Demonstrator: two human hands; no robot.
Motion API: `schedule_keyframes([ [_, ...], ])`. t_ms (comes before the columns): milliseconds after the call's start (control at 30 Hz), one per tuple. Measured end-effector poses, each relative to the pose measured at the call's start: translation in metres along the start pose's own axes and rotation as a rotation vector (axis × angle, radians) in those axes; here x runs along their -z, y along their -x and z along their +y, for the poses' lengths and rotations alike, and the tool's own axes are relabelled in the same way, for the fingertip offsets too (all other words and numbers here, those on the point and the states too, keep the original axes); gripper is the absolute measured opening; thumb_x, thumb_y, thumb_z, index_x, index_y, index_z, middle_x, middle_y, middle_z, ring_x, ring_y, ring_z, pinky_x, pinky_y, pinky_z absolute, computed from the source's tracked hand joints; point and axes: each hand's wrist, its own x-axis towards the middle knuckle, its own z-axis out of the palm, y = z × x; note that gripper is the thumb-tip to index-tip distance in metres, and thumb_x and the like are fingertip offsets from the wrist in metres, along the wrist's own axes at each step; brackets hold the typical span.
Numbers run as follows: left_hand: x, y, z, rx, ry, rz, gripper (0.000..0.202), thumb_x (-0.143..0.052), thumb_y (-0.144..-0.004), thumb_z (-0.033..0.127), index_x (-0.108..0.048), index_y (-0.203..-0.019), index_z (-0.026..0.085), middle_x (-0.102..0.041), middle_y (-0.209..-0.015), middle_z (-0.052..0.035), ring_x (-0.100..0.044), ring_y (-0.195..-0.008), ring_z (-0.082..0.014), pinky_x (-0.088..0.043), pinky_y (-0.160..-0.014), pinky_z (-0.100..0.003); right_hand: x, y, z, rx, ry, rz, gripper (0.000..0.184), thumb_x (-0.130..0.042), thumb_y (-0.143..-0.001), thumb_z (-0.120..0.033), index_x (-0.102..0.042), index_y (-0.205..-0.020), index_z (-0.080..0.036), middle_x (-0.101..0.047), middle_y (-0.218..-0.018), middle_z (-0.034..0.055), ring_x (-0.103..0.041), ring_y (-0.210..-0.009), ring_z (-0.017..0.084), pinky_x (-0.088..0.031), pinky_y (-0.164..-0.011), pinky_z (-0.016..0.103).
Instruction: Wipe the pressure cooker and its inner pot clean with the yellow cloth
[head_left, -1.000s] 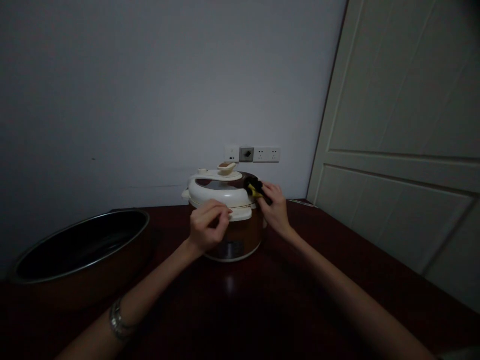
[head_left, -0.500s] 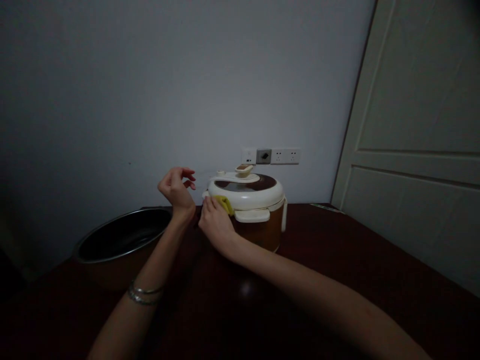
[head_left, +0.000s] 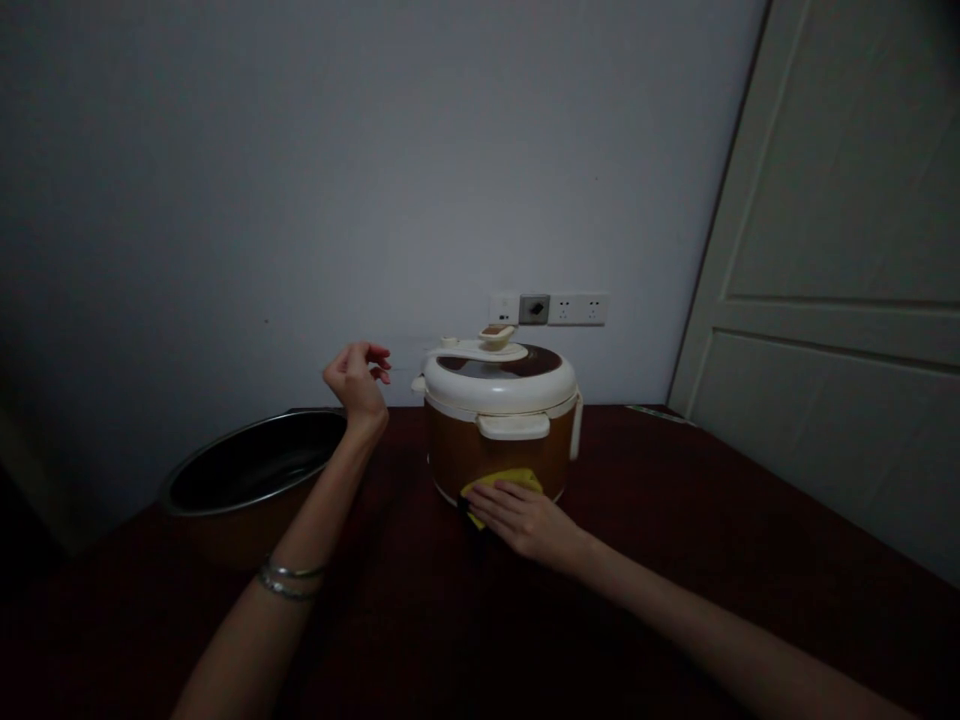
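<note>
Cloth [head_left: 525,478] (yellow) under R grip [head_left: 521,515], fingers tog., holding it vs cooker [head_left: 461,445] base

The right hand [head_left: 529,522] covers part of the yellow cloth [head_left: 517,478], and together they hide some lower front of the cooker [head_left: 499,400], while the left forearm [head_left: 315,520], like the right forearm [head_left: 697,620] cut by the bottom edge, hides part of the pot [head_left: 240,525], and marks on the wall plate [head_left: 504,308] are too small to read.

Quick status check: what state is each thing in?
Cooker: upright, lid closed
Yellow cloth: against the cooker's lower front
Right hand: laid over the cloth
Left hand: raised, empty, fingers curled
Large pot: uncovered
Two rightmost wall sockets: nothing plugged in
</note>
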Motion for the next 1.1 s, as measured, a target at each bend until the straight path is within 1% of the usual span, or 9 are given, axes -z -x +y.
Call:
schedule_keyframes([
  [133, -0.006, 0.01, -0.011, 0.054, -0.011, -0.031, 0.019, -0.049, -0.066, 0.022, -0.055, -0.049, 0.016, -0.054, -0.051, -0.0003, -0.046, -0.041, -0.0082, -0.028, -0.032, -0.019, 0.015, 0.048, 0.023, 0.04, -0.092, -0.023, 0.034, -0.038, -0.092, -0.009, -0.054, -0.122, -0.013, -0.057, -0.127, 0.0079, -0.047, -0.121, 0.019, -0.048, -0.086, 0.035],
  [233, -0.009, 0.019, -0.019, 0.062, -0.038, -0.075, 0.02, -0.048, -0.068, 0.021, -0.055, -0.049, 0.016, -0.054, -0.051, 0.0, -0.046, -0.041, -0.0079, -0.028, -0.033, -0.019, 0.02, 0.084, 0.031, -0.106, -0.165, -0.029, 0.034, -0.04, -0.091, -0.011, -0.054, -0.121, -0.017, -0.063, -0.115, 0.0112, -0.055, -0.109, 0.021, -0.049, -0.08, 0.036],
  [300, -0.011, 0.027, -0.021, 0.027, -0.074, -0.149, 0.023, -0.048, -0.071, 0.022, -0.056, -0.05, 0.015, -0.052, -0.051, 0.0006, -0.044, -0.042, -0.0074, -0.03, -0.035, -0.019, 0.019, 0.105, 0.033, -0.362, -0.21, -0.021, 0.032, -0.042, -0.089, -0.014, -0.056, -0.117, -0.017, -0.064, -0.106, 0.0125, -0.059, -0.098, 0.02, -0.051, -0.077, 0.035],
  [400, -0.013, 0.04, -0.019, -0.105, -0.177, -0.374, 0.024, -0.049, -0.08, 0.027, -0.065, -0.068, 0.015, -0.054, -0.06, -0.0001, -0.046, -0.048, -0.007, -0.034, -0.04, -0.018, 0.012, 0.122, 0.041, -0.889, -0.29, 0.03, 0.027, -0.047, -0.082, -0.018, -0.057, -0.107, -0.016, -0.061, -0.098, 0.0114, -0.059, -0.088, 0.021, -0.05, -0.076, 0.035],
  [500, -0.015, 0.056, -0.01, -0.379, -0.303, -0.64, 0.025, -0.056, -0.08, 0.032, -0.066, -0.099, 0.02, -0.057, -0.086, -0.0033, -0.049, -0.059, -0.0068, -0.04, -0.045, -0.017, -0.003, 0.118, 0.058, -1.413, -0.533, 0.193, 0.019, -0.057, -0.07, -0.02, -0.058, -0.089, -0.017, -0.063, -0.089, 0.0074, -0.06, -0.084, 0.022, -0.048, -0.079, 0.036],
  [600, -0.016, 0.072, -0.003, -0.707, -0.39, -0.886, 0.034, -0.063, -0.077, 0.033, -0.062, -0.109, 0.022, -0.055, -0.102, -0.0067, -0.052, -0.069, -0.0092, -0.048, -0.055, -0.023, -0.021, 0.105, 0.072, -1.699, -0.763, 0.334, 0.014, -0.06, -0.062, -0.021, -0.057, -0.076, -0.017, -0.065, -0.079, 0.0073, -0.062, -0.08, 0.023, -0.049, -0.073, 0.034],
  [733, -0.016, 0.087, -0.003, -0.928, -0.486, -1.055, 0.023, -0.058, -0.081, 0.026, -0.063, -0.102, 0.017, -0.058, -0.102, -0.0093, -0.054, -0.076, -0.0126, -0.049, -0.063, -0.027, -0.035, 0.094, 0.065, -1.792, -0.92, 0.412, 0.016, -0.057, -0.063, -0.027, -0.055, -0.073, -0.015, -0.066, -0.073, 0.0095, -0.065, -0.069, 0.023, -0.052, -0.06, 0.033],
  [967, -0.017, 0.094, -0.012, -0.935, -0.453, -0.993, 0.009, -0.058, -0.08, 0.023, -0.065, -0.084, 0.019, -0.059, -0.088, -0.0066, -0.054, -0.073, -0.0133, -0.047, -0.061, -0.027, -0.032, 0.081, 0.012, -1.806, -1.03, 0.564, 0.027, -0.061, -0.06, -0.034, -0.046, -0.078, -0.019, -0.063, -0.072, 0.0033, -0.063, -0.067, 0.02, -0.053, -0.063, 0.032],
  [1100, -0.016, 0.095, -0.012, -0.922, -0.444, -0.977, 0.008, -0.057, -0.08, 0.023, -0.065, -0.083, 0.02, -0.059, -0.085, -0.0057, -0.054, -0.073, -0.0134, -0.046, -0.062, -0.027, -0.02, 0.047, -0.03, -1.68, -1.121, 0.498, 0.021, -0.059, -0.067, -0.03, -0.045, -0.079, -0.02, -0.061, -0.069, 0.001, -0.062, -0.065, 0.018, -0.053, -0.059, 0.031],
])
